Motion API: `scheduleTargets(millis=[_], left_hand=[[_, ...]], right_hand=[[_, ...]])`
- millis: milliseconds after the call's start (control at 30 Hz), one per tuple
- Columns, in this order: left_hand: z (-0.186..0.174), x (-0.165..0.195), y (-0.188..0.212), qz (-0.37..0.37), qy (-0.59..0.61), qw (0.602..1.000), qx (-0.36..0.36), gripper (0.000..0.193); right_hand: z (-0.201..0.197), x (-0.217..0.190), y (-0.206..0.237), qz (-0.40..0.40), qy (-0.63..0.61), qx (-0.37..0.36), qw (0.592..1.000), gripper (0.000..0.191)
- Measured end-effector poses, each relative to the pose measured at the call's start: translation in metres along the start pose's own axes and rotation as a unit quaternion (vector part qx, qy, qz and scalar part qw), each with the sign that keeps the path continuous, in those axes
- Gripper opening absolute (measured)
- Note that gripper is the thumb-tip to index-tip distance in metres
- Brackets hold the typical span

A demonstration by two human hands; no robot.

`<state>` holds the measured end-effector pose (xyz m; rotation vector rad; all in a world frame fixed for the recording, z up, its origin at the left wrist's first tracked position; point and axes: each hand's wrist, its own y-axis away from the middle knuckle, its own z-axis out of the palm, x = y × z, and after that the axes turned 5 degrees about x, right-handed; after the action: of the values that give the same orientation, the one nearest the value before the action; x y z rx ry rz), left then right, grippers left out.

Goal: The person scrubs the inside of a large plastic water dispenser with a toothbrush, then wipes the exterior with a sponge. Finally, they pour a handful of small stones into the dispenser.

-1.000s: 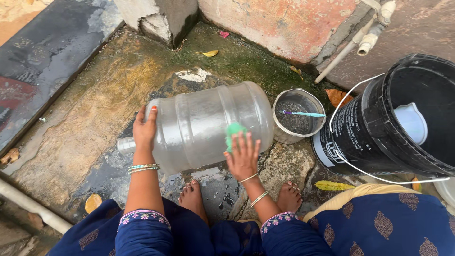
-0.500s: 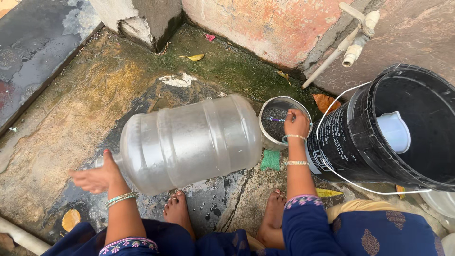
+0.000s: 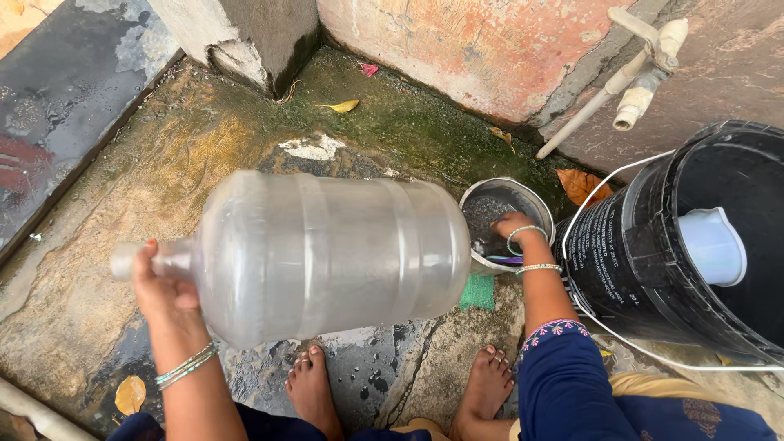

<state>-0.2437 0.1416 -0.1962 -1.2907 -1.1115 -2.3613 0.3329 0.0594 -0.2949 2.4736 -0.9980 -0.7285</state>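
The large clear plastic water jug (image 3: 327,253) lies horizontally at the centre of the frame, raised above the wet concrete floor (image 3: 106,245). The left hand (image 3: 159,286) is clamped around the jug's narrow neck at centre left. The right hand (image 3: 513,227) reaches into the small round metal bowl (image 3: 506,204) at centre right; its grip cannot be determined. A green scrubbing pad (image 3: 478,291) lies below the bowl. A black plastic bucket (image 3: 653,245) stands at right.

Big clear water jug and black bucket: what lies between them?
In the head view, between the water jug and black bucket sit a small metal bowl, the right hand and a green scrubber.
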Motion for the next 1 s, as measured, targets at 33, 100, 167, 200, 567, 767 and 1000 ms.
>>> scheduleTargets(millis=[33, 100, 167, 200, 567, 767, 1000], left_hand=[[0.015, 0.016, 0.004, 0.116, 0.015, 0.987, -0.114, 0.036], [0.027, 0.050, 0.027, 0.179, 0.054, 0.946, -0.266, 0.037], [0.036, 0.070, 0.059, 0.209, -0.004, 0.909, -0.361, 0.044], [0.040, 0.077, 0.077, 0.227, -0.034, 0.888, -0.398, 0.048], [0.088, 0.048, 0.176, 0.312, -0.273, 0.756, -0.506, 0.066], [0.093, 0.041, 0.188, 0.351, -0.283, 0.726, -0.519, 0.065], [0.102, 0.034, 0.216, 0.385, -0.292, 0.709, -0.514, 0.059]], right_hand=[[0.002, 0.000, -0.003, 0.009, -0.106, 0.094, 0.990, 0.069], [0.008, -0.003, -0.007, 0.062, -0.140, 0.116, 0.981, 0.072], [0.014, -0.011, -0.008, 0.089, -0.126, 0.118, 0.981, 0.074], [0.017, -0.015, -0.010, 0.095, -0.110, 0.115, 0.983, 0.075], [0.047, -0.036, -0.003, 0.005, 0.047, -0.066, 0.997, 0.104], [0.060, -0.038, 0.005, 0.004, -0.175, -0.166, 0.970, 0.117], [0.033, -0.051, 0.010, 0.090, -0.374, -0.183, 0.905, 0.107]])
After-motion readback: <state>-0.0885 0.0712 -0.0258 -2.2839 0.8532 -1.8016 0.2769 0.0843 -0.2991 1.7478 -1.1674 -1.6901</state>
